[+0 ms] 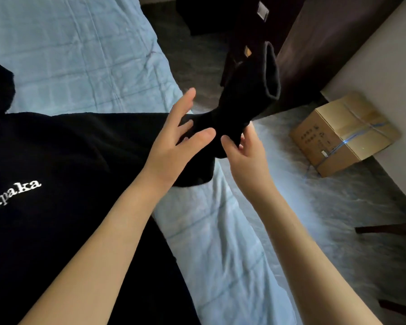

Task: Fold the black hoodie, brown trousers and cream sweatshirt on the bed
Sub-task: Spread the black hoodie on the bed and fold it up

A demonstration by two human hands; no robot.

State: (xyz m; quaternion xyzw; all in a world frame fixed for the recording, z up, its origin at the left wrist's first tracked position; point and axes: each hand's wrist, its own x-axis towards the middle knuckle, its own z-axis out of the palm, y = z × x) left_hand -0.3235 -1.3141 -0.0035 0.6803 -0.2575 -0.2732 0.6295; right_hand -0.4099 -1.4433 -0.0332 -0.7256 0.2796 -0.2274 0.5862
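The black hoodie with white lettering lies spread on the light blue bed, filling the left and lower left of the view. One sleeve is lifted off the bed's right edge, its cuff pointing up and away. My right hand grips this sleeve from below, thumb curled over the fabric. My left hand has straight fingers and rests on the sleeve just left of the right hand. No brown trousers or cream sweatshirt are in view.
A taped cardboard box sits on the grey carpet against the white wall at right. Dark wooden furniture stands at the top right. The bed's right edge runs diagonally below my hands.
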